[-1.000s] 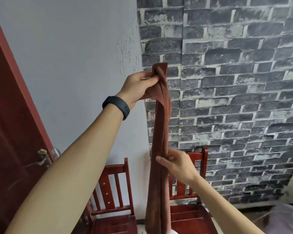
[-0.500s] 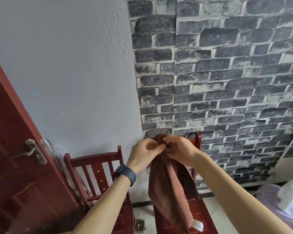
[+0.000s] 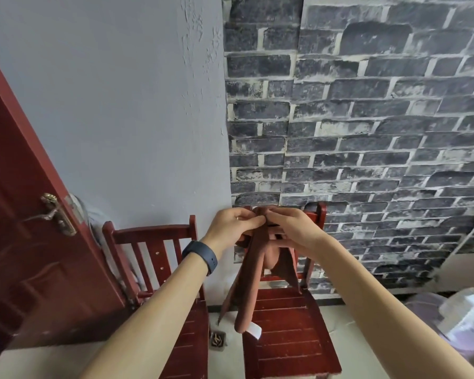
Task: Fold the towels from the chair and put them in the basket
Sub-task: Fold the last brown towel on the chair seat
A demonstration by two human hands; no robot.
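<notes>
Towel (image 3: 253, 272): brown, held in mid-air in front of the right-hand red chair (image 3: 285, 324), hanging doubled in long loose folds, white tag (image 3: 255, 330) at the low end. My left hand (image 3: 231, 228) and right hand (image 3: 290, 228) touch and both pinch its top edges together. My read is that it's mid-fold, with more folding and the basket drop left. I can't identify the basket; the blurred pale shape (image 3: 449, 324) at lower right might be it.
</notes>
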